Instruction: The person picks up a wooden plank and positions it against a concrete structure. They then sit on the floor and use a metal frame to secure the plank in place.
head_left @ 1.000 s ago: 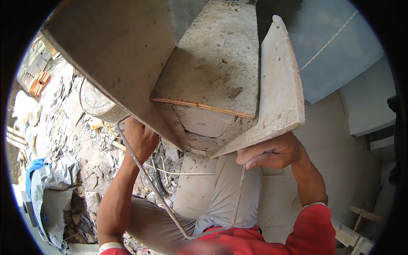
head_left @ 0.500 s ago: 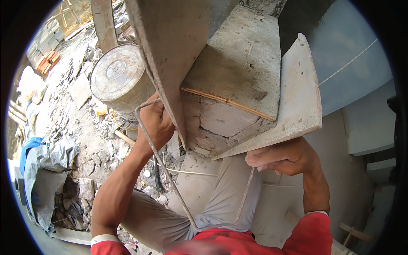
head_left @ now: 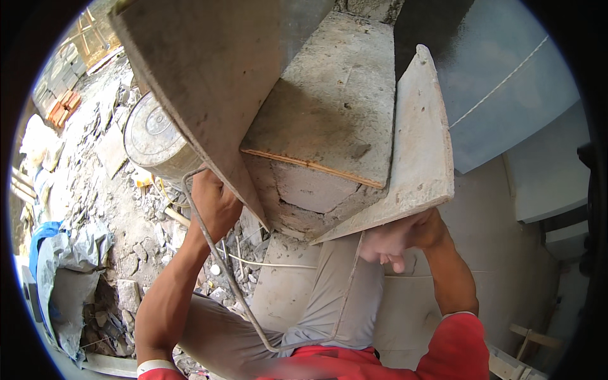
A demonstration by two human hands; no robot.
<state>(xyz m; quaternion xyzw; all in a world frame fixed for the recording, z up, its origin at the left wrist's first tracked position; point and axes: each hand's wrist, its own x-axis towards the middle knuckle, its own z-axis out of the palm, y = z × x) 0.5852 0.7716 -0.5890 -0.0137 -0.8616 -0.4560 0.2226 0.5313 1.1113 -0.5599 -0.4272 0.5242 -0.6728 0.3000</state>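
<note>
A rough masonry block end with a grey plank on top stands before me between two upright boards. My left hand is closed in a fist at the lower edge of the left board, around one hooked end of a bent metal rod. The rod makes a wide U hanging down over my lap. Its other leg rises to the bottom of the right board. There my right hand, smeared by motion, is beside the rod's tip under the board; its grip is unclear.
A round cement-stained bucket stands left, behind the left board. Broken rubble covers the ground there, with a torn grey and blue sack. A pale cable crosses near my legs. A string runs along the right wall.
The view has shifted, so the boards and block sit further left. The left board leans outward more at its top. My right hand has turned, fingers now lower beside the rod. My left hand keeps its hold.
</note>
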